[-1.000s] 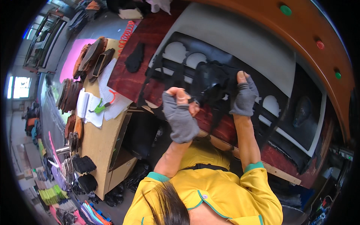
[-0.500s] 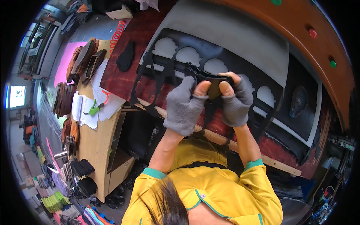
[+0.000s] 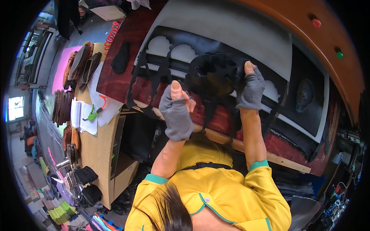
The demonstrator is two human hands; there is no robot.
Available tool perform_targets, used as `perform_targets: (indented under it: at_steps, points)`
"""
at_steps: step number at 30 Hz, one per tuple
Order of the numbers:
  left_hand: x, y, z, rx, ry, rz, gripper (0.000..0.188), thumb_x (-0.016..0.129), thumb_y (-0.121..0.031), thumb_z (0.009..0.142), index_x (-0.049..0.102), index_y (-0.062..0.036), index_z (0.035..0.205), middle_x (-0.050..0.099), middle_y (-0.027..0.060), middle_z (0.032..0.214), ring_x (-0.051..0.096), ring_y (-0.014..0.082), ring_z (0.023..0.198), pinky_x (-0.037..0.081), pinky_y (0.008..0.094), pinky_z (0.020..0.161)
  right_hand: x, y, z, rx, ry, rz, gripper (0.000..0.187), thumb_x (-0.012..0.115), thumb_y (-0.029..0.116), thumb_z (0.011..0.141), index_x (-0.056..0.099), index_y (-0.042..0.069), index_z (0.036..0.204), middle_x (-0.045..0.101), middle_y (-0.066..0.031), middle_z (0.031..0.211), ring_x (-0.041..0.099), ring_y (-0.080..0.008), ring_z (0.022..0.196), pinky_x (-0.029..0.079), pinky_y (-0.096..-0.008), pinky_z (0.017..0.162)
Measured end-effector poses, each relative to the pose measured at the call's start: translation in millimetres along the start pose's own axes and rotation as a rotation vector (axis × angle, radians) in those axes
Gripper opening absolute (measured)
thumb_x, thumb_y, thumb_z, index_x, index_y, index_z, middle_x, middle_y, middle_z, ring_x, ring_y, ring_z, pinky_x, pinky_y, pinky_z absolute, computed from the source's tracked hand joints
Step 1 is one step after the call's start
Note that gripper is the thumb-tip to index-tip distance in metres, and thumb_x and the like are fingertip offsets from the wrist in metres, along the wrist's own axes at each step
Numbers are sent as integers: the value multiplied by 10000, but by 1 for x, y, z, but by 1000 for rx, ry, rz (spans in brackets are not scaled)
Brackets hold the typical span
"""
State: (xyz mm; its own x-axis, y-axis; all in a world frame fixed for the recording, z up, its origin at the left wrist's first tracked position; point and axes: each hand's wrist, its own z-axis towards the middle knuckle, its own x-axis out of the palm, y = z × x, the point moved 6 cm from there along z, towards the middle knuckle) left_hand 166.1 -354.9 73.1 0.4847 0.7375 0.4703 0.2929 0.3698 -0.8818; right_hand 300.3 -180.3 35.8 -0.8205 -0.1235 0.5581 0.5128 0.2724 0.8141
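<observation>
Between my hands is a dark, motion-blurred mass of black cut pieces (image 3: 216,75) with a jagged outline, over the table. To the left of it, my left hand (image 3: 178,111) in a grey fingerless glove has its thumb raised apart from half-bent fingers, which look open. My right hand (image 3: 251,88), gloved alike, is at the mass's right edge, thumb up; its fingers are partly hidden, and I see no grip on the pieces. Underneath lies a black sheet (image 3: 216,44) with rounded cut-outs, on a pale board (image 3: 231,19).
A dark red table (image 3: 111,82) carries a black cut piece (image 3: 120,57). At left, a wooden bench (image 3: 96,154) holds stacked brown pieces (image 3: 59,107), papers and a green-handled tool (image 3: 92,114). An orange machine beam (image 3: 327,42) with buttons spans the upper right.
My hands have moved apart from the close hold they had on the black pieces. The pieces now spread wider and look blurred between them.
</observation>
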Motion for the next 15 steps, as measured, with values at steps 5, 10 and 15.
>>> perform_targets:
  at_steps: [5,10,15]
  points:
    - [11,-1,16,-24,50,-23,399,595,-360,994,535,-72,724,478,-1,600,412,84,480,377,262,455,12,0,2,66,151,214,167,667,177,944,676,33,1029,672,-38,946,630,-143,865,511,-263,820]
    - [28,-3,12,-70,119,173,359,618,-358,984,554,-76,773,493,-23,619,432,63,538,377,238,505,9,-7,4,172,33,220,167,640,200,955,676,53,1025,683,-45,967,650,-177,891,528,-311,841]
    - [67,-23,0,436,341,968,443,742,-428,868,488,-86,749,408,28,598,447,164,500,384,284,490,17,5,-9,5,84,21,187,639,225,963,672,54,1033,672,-26,938,640,-139,866,525,-288,799]
